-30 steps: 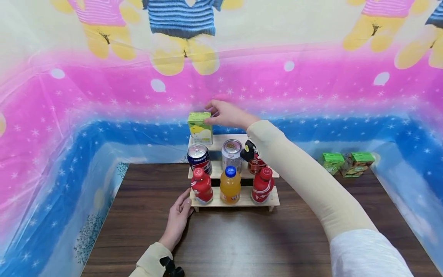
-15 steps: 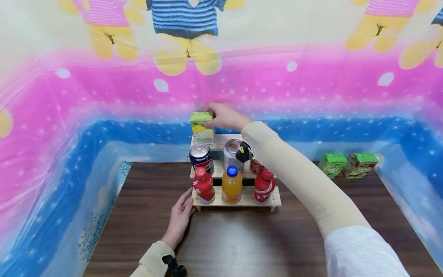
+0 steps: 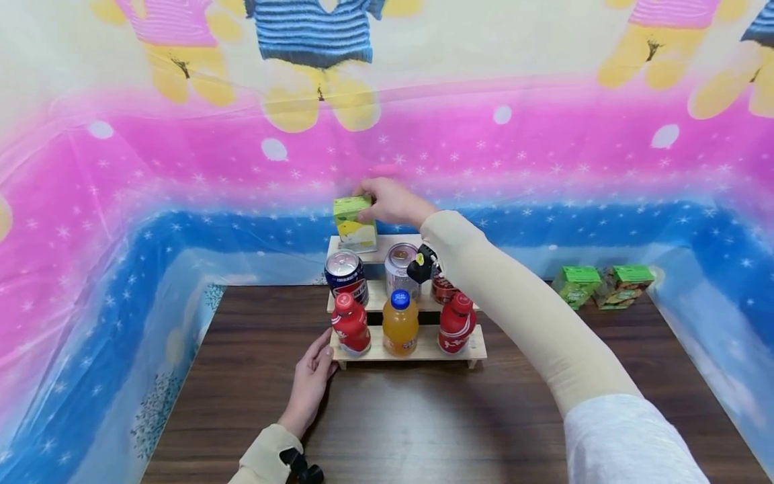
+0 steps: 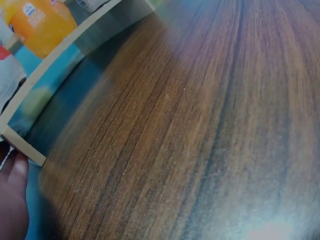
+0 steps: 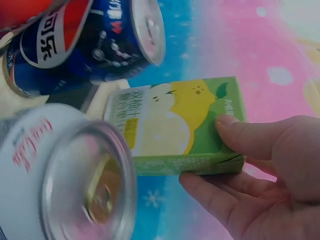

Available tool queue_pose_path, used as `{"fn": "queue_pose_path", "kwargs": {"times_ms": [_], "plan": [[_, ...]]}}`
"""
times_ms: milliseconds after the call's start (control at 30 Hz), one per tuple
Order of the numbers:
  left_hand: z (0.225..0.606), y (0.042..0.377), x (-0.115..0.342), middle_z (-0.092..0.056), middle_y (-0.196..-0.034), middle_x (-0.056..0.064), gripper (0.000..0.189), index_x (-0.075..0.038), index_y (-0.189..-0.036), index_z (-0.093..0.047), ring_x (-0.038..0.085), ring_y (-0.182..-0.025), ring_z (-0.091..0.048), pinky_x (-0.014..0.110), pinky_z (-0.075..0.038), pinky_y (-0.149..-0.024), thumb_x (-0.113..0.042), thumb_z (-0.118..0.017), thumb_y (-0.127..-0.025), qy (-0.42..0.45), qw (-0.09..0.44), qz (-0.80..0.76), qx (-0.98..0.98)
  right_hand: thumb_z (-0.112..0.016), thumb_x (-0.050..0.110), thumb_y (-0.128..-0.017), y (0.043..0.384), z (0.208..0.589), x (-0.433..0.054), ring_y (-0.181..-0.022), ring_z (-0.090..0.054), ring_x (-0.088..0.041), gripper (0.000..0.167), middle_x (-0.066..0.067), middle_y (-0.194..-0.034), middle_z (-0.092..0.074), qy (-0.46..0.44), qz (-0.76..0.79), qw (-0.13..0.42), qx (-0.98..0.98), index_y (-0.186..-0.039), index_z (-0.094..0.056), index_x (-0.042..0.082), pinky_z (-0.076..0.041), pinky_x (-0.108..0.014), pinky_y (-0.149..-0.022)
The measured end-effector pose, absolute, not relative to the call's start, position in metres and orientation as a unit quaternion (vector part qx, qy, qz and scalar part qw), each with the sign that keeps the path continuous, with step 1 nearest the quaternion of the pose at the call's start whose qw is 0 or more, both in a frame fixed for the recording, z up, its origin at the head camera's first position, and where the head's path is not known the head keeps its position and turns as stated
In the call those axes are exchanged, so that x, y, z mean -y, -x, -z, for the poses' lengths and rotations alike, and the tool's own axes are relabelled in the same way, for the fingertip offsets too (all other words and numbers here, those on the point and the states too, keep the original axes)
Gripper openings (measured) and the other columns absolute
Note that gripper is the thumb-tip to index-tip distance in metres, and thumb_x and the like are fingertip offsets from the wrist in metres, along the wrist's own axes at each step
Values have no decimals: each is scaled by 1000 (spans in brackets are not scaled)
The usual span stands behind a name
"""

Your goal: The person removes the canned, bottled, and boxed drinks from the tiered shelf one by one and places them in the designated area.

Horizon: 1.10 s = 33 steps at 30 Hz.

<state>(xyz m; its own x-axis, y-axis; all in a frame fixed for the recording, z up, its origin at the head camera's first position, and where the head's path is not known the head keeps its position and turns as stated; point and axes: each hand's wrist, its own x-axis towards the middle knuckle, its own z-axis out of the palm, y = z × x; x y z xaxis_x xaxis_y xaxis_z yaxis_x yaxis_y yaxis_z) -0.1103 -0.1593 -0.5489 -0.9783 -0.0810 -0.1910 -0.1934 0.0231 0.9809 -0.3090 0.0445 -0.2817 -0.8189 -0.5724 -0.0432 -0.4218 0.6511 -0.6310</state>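
Observation:
At the back left of a three-tier wooden shelf (image 3: 432,349), my right hand (image 3: 396,202) holds a green and yellow juice box (image 3: 357,232) standing on the top tier. In the right wrist view, the thumb presses the box's lemon-printed front (image 5: 170,120), and the fingers lie along its side and behind. My left hand (image 3: 311,386) rests against the left end of the bottom tier; in the left wrist view, its fingers (image 4: 17,172) touch the shelf end beside the leg, partly cut off by the frame.
Cans, including a dark blue cola can (image 3: 346,274) and a silver can (image 3: 402,269), stand on the middle tier. Red bottles (image 3: 351,326) flank an orange drink bottle (image 3: 400,326) below. Two green-topped cartons (image 3: 577,286) stand at the table's back right.
My right hand has come onto the juice box and taken hold of it. The box has shifted slightly right and turned a little. My left hand stays at the shelf's end.

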Motion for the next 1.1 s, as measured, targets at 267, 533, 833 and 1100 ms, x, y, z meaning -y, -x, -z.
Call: {"fn": "queue_pose_path", "kwargs": {"times_ms": [267,533,833,1100], "plan": [[550,111,161,-45,-161,15,48,-13,-160,-42,27,-143,-49,36,-47,-108,-16,-48,-112,87,37,-702,-705,-73,11,-97,310,263,-71,-119,-61,-29,48,-15,-131,-66,246,342,136,-897,-143,-60,5,-52,-42,-103],[550,109,161,-45,-160,16,48,-13,-160,-42,27,-142,-49,35,-48,-108,-15,-47,-113,82,39,-701,-708,-73,16,-98,307,246,-112,-126,-60,-30,52,-15,-140,-64,225,332,137,-906,-147,-57,10,-52,-45,-106],[547,106,163,-44,-162,15,49,-14,-161,-41,27,-143,-48,36,-47,-108,-17,-48,-113,88,43,-698,-709,-70,17,-101,302,238,-159,-127,-58,-33,49,-17,-141,-62,198,344,144,-906,-147,-57,9,-48,-52,-111],[544,103,161,-42,-163,15,49,-14,-161,-41,27,-144,-47,36,-47,-108,-17,-48,-112,87,48,-699,-709,-68,19,-102,292,238,-210,-124,-56,-35,50,-19,-137,-60,169,372,138,-902,-150,-55,9,-45,-57,-110]]}}
